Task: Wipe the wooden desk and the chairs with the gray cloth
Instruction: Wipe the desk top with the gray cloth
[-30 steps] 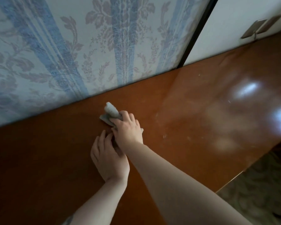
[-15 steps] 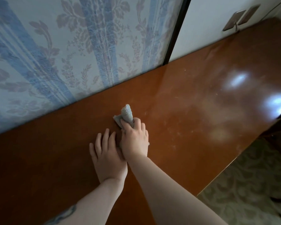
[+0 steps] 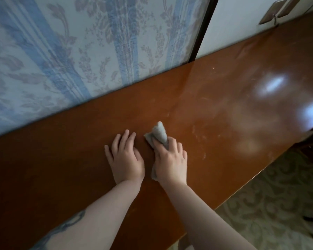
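Right hand [image 3: 171, 160]: grips bunched gray cloth [image 3: 158, 135], pressed on tabletop [image 3: 224, 123]. Left hand [image 3: 125, 157]: flat, fingers straight, just beside the cloth. Risk: the small wad likely skips dusty streaks right of the hands.

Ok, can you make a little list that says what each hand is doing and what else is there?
left hand: flat on the glossy brown wooden desk, fingers straight, holding nothing
right hand: grips the crumpled gray cloth, pressing it on the desk
desk surface: pale dusty smears right of the cloth
behind the desk: blue floral wallpaper
floor: patterned carpet
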`<act>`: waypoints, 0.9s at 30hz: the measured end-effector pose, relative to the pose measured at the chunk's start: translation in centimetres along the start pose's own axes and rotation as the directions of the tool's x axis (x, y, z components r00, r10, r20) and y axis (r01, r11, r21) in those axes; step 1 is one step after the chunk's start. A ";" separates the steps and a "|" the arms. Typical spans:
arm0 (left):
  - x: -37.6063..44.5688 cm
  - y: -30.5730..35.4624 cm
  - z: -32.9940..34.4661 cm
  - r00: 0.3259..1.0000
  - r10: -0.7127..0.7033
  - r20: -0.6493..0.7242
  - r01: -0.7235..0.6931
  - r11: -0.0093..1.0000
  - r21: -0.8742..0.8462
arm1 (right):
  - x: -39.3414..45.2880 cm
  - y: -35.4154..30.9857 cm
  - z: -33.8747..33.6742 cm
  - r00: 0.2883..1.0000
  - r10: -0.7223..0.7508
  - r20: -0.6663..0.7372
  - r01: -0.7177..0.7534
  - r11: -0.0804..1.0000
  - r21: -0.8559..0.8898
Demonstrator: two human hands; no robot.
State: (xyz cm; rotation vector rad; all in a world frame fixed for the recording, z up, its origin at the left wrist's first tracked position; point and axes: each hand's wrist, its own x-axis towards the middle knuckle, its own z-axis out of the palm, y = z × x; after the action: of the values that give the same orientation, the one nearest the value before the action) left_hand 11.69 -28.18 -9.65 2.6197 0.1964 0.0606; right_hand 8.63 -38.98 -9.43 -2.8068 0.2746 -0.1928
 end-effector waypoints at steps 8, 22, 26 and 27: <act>-2.2 -6.0 -4.0 0.998 -0.063 -0.006 0.063 0.996 0.061 | -2.2 1.3 -2.5 0.989 0.102 -0.104 -0.088 0.987 0.134; -3.8 -8.9 -4.9 0.996 -0.057 -0.064 0.062 0.995 0.074 | -9.4 -3.2 0.5 0.973 -0.189 0.135 0.187 0.982 0.029; -3.6 -9.0 -4.9 0.997 -0.070 -0.031 0.072 0.995 0.072 | -11.2 -6.3 0.5 0.919 -0.367 0.145 0.354 0.929 0.111; -3.6 -9.0 -4.9 0.997 -0.068 -0.036 0.070 0.995 0.071 | -11.5 -7.0 0.5 0.900 -0.391 0.192 0.379 0.920 0.098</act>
State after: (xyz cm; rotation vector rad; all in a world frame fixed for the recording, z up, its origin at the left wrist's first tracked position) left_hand 6.62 -18.58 -9.91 2.6822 0.3065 0.0755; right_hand -1.25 -29.90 -8.86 -2.7639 -0.3357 0.0091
